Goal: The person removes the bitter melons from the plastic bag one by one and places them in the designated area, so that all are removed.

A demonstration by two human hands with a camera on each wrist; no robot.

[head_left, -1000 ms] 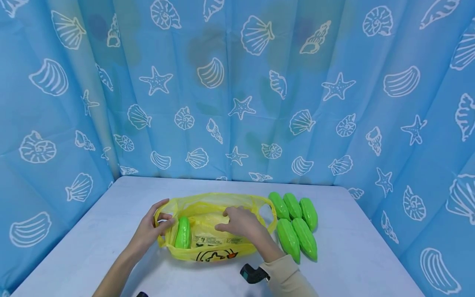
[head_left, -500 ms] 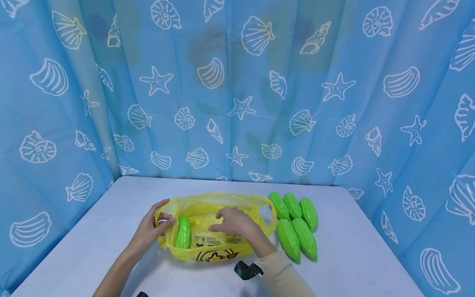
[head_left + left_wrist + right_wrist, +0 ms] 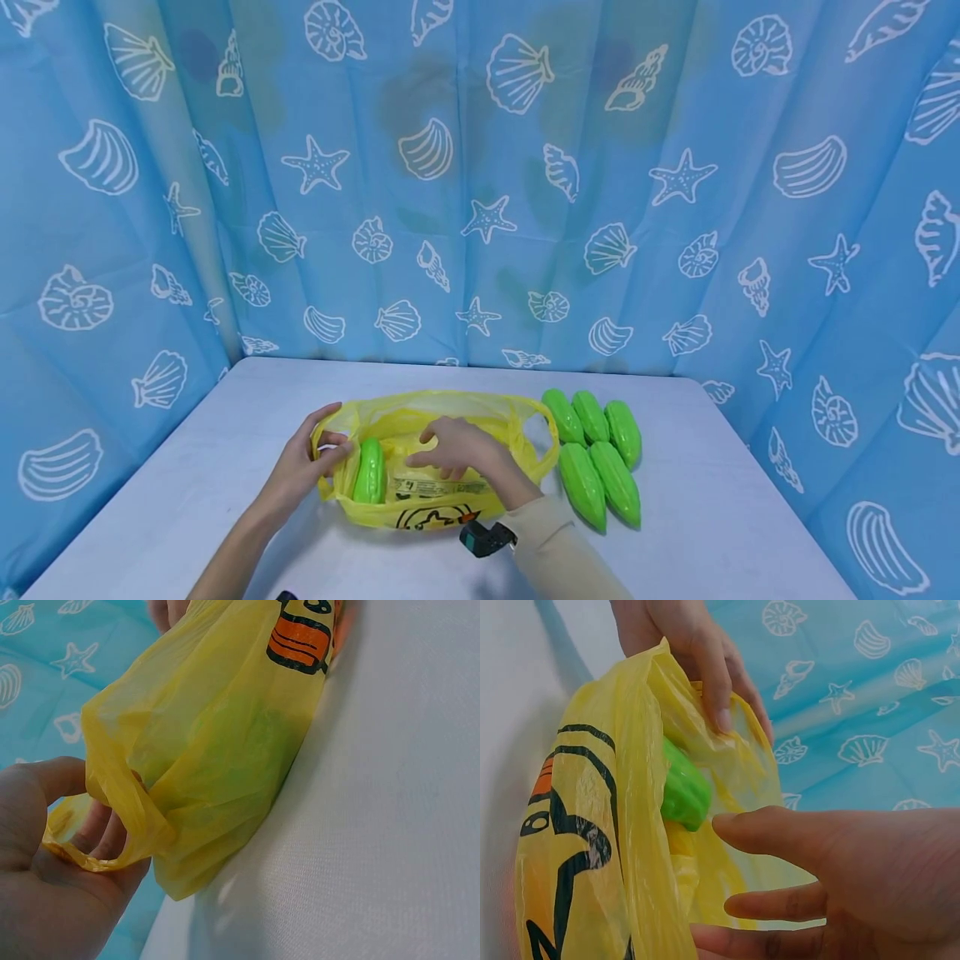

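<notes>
A yellow plastic bag [image 3: 450,408] lies on its side on the white table, its mouth facing me and its front printed with a black and orange drawing. My left hand [image 3: 303,462] holds the bag's left edge, its fingers through the handle loop [image 3: 124,817]. Inside the bag at the left is one glossy green, long, ridged piece [image 3: 370,471], like a toy cucumber; its end [image 3: 686,787] shows in the right wrist view. Over the bag's mouth, my right hand [image 3: 461,450] has its fingers spread and nothing in them, right of the green piece.
Right of the bag, several more green pieces [image 3: 600,458] lie in two rows on the white table [image 3: 712,500]. A blue curtain [image 3: 480,183] with white shells stands behind and at both sides. A dark wrist device [image 3: 483,537] sits under the right forearm.
My right hand has moved left over the bag's opening toward the green piece inside, fingers still spread. The left hand, the bag and the green pieces have stayed in place.
</notes>
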